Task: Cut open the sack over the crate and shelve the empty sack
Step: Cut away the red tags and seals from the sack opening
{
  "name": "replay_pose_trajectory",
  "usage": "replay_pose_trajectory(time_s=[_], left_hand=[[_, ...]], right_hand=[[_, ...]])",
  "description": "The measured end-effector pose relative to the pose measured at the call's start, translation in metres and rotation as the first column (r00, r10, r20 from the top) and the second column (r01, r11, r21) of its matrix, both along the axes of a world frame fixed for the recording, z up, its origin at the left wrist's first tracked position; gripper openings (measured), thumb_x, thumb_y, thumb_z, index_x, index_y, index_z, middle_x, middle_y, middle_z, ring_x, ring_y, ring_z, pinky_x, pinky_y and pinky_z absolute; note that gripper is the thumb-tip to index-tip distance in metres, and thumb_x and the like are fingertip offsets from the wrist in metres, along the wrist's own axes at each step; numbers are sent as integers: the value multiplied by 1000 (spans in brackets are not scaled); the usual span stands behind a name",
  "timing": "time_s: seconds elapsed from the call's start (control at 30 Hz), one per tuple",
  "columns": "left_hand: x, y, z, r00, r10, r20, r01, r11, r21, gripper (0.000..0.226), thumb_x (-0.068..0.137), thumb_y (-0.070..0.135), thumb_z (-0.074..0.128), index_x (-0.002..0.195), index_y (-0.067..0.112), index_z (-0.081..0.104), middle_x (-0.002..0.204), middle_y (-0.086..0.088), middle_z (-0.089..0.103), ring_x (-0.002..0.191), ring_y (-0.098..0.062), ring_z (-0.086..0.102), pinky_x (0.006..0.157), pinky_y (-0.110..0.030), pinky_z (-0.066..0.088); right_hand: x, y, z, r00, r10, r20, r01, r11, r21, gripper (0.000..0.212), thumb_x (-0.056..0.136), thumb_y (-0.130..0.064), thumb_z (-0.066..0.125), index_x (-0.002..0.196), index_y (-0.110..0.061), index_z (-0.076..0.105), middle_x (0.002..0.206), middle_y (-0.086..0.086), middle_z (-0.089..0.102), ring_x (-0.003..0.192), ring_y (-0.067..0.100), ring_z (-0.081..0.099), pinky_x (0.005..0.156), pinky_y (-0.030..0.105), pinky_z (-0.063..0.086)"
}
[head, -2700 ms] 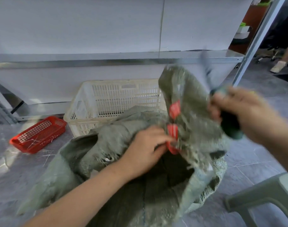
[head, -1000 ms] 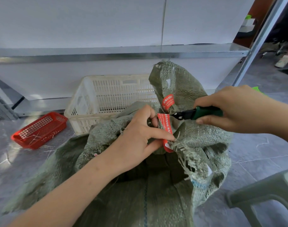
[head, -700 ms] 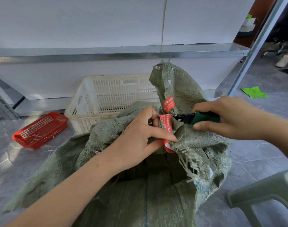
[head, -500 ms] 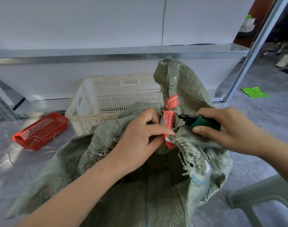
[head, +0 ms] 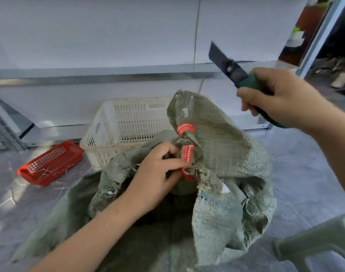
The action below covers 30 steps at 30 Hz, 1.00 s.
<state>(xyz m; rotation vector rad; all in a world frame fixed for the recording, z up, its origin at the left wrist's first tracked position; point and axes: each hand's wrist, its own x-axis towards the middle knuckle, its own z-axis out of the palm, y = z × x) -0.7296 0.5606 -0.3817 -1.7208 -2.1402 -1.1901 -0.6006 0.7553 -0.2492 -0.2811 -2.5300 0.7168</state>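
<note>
Being pinched by left hand (head: 156, 179), 6 o'clock: red-tagged neck of sack (head: 226, 154); knife (head: 233, 70) is gripped by right hand (head: 281, 99), 2 o'clock, clear of sack.

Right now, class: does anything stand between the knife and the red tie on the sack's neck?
Nothing visible does. The knife, gripped in the right hand, is up and to the right of the tie, with open air between. The left hand grips the sack beside the tie, close to any cut.

Sack (head: 216, 134) contents hidden; tag (head: 188, 154) print unreadable.
</note>
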Motion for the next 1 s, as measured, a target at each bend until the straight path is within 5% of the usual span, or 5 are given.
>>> replay_pose_trajectory(time_s=[0.23, 0.47, 0.67, 0.87, 1.0], left_hand=[[15, -23, 23, 993, -39, -108, 10, 967, -255, 18, 73, 24, 61, 85, 24, 75, 117, -8, 61, 112, -13, 48, 97, -13, 31], [14, -36, 29, 996, -6, -94, -27, 938, -345, 30, 75, 40, 49, 92, 34, 73, 130, -9, 57, 112, -25, 60, 96, -31, 35], [-42, -37, 21, 832, -89, 548, 187, 974, -126, 53, 81, 0, 61, 85, 52, 68, 112, 30, 60, 107, 21, 48, 93, 2, 34], [-74, -55, 43, 451, -308, 838, 353, 924, 150, 35, 45, 26, 90, 78, 20, 77, 122, -3, 64, 122, -14, 53, 100, -28, 44], [-243, -70, -59, 543, -245, 803, 122, 969, 213, 70, 92, -14, 13, 121, 29, 60, 131, 2, 58, 123, -14, 53, 112, -28, 23]], right_hand=[[-74, -39, -7, 905, 310, 293, -371, 910, 184, 19, 80, -24, 65, 92, -14, 55, 69, -9, 49, 59, 0, 46, 54, 13, 31], [-96, -27, -21, 892, -33, 452, -225, 832, 506, 23, 75, -18, 66, 95, -21, 54, 81, -6, 50, 84, 18, 46, 69, 29, 36], [-37, 0, 4, 926, -72, 370, 25, 991, 130, 21, 76, -21, 71, 65, -23, 53, 55, -3, 56, 43, 5, 51, 37, 5, 35], [12, -8, -19, 945, -223, 239, 255, 960, -112, 23, 77, -16, 69, 66, -15, 49, 38, -4, 53, 27, 0, 45, 31, 8, 33], [29, -18, -27, 945, -296, 138, 316, 936, -156, 22, 77, -15, 67, 66, -6, 51, 34, -1, 51, 29, 6, 44, 38, 17, 38]])
